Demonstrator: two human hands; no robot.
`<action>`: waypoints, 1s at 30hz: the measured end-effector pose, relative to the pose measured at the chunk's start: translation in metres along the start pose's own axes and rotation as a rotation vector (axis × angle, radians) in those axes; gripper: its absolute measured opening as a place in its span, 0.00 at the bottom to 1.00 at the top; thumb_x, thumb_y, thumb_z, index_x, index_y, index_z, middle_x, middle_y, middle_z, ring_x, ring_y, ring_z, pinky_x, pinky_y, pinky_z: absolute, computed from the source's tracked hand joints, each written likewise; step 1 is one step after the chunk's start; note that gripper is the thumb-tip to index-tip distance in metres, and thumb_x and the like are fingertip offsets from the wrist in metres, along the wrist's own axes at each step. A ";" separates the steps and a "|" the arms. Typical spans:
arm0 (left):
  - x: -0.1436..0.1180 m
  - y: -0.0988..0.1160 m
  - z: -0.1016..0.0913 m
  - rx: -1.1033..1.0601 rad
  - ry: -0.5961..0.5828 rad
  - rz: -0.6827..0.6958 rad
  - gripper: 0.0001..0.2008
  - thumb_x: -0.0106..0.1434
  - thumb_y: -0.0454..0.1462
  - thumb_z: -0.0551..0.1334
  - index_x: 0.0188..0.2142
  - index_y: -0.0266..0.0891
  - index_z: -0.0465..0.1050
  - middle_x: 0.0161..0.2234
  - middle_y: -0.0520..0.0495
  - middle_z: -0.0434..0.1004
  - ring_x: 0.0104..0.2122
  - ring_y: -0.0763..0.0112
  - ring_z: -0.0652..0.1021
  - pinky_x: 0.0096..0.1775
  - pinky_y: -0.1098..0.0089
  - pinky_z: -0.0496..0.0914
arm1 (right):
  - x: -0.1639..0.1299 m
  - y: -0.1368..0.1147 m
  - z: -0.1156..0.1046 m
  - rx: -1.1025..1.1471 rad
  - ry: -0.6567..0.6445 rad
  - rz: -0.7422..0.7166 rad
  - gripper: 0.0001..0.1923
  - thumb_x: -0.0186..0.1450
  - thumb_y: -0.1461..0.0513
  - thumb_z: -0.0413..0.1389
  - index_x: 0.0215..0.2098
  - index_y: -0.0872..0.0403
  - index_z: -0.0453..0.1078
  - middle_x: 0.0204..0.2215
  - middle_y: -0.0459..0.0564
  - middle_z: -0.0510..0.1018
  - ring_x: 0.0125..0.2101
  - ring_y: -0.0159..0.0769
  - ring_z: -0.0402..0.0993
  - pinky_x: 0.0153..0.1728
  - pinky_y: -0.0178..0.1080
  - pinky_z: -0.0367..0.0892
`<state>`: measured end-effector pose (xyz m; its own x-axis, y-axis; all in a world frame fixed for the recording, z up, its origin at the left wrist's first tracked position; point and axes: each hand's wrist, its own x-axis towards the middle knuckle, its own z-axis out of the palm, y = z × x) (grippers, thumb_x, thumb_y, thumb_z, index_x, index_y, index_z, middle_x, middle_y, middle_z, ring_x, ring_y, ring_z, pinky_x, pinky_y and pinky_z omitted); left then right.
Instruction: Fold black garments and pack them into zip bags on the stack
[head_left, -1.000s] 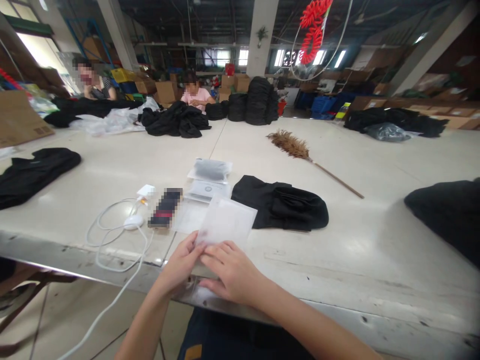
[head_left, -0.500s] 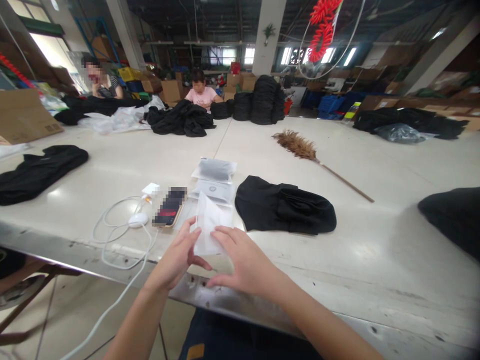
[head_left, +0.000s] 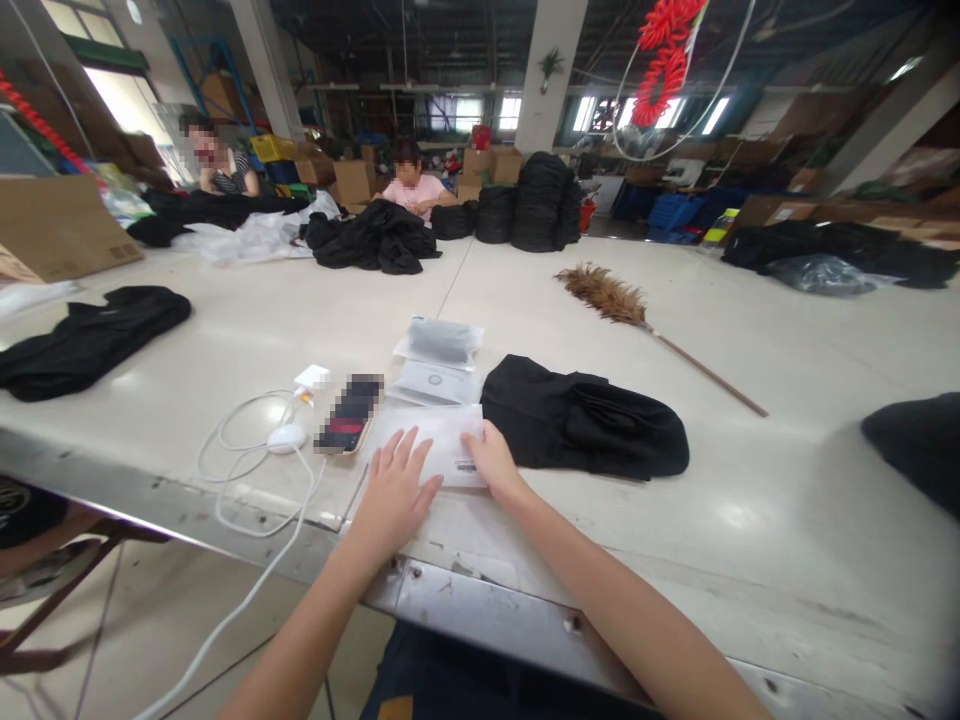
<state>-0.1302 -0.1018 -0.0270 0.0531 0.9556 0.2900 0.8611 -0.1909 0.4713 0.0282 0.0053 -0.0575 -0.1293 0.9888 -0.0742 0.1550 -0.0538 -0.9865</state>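
A white translucent plastic bag (head_left: 450, 455) with a small printed label lies flat near the table's front edge. Across its left part rests my left hand (head_left: 397, 490), palm down with the fingers spread. My right hand (head_left: 491, 462) pinches the bag's right edge, thumb on top and the other fingers mostly hidden. Just beyond lie a white packet (head_left: 433, 382) with a round printed mark and another frosted packet (head_left: 442, 342) with something dark inside. A folded black cloth piece (head_left: 581, 420) is right of my right hand.
Left of the bag are a phone (head_left: 350, 415) and a white cable with a round puck (head_left: 286, 438). A feather duster (head_left: 607, 295) lies farther back. Black cloth (head_left: 97, 335) is at left, a cardboard box (head_left: 64, 230) behind it. Two people sit across the table.
The bag was raised and tilted between both hands; now it lies flat. My left hand has spread over it, and my right hand has moved to its right edge. The view shifted slightly.
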 end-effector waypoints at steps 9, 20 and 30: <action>0.022 -0.053 0.008 0.238 -0.252 -0.028 0.23 0.70 0.35 0.46 0.63 0.41 0.62 0.68 0.37 0.55 0.68 0.50 0.56 0.62 0.44 0.55 | -0.031 -0.009 -0.025 -0.945 -0.080 -0.458 0.25 0.67 0.57 0.53 0.61 0.57 0.63 0.63 0.63 0.63 0.61 0.54 0.58 0.58 0.57 0.58; 0.037 -0.039 0.031 0.278 -0.245 -0.032 0.25 0.70 0.43 0.50 0.64 0.37 0.59 0.69 0.31 0.49 0.68 0.41 0.52 0.61 0.36 0.51 | -0.044 -0.009 -0.016 -1.128 -0.263 -0.577 0.30 0.68 0.47 0.54 0.60 0.56 0.63 0.61 0.63 0.67 0.60 0.55 0.59 0.58 0.56 0.55; 0.048 -0.042 0.033 0.280 -0.274 -0.052 0.25 0.70 0.41 0.49 0.65 0.39 0.57 0.70 0.32 0.47 0.68 0.42 0.51 0.60 0.35 0.50 | -0.032 -0.015 -0.031 -1.093 -0.219 -0.634 0.19 0.70 0.53 0.53 0.55 0.53 0.69 0.60 0.59 0.69 0.59 0.48 0.62 0.59 0.54 0.55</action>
<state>-0.1471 -0.0402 -0.0597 0.1063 0.9941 0.0211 0.9687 -0.1084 0.2231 0.0603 -0.0216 -0.0357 -0.6167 0.7507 0.2370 0.7141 0.6602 -0.2330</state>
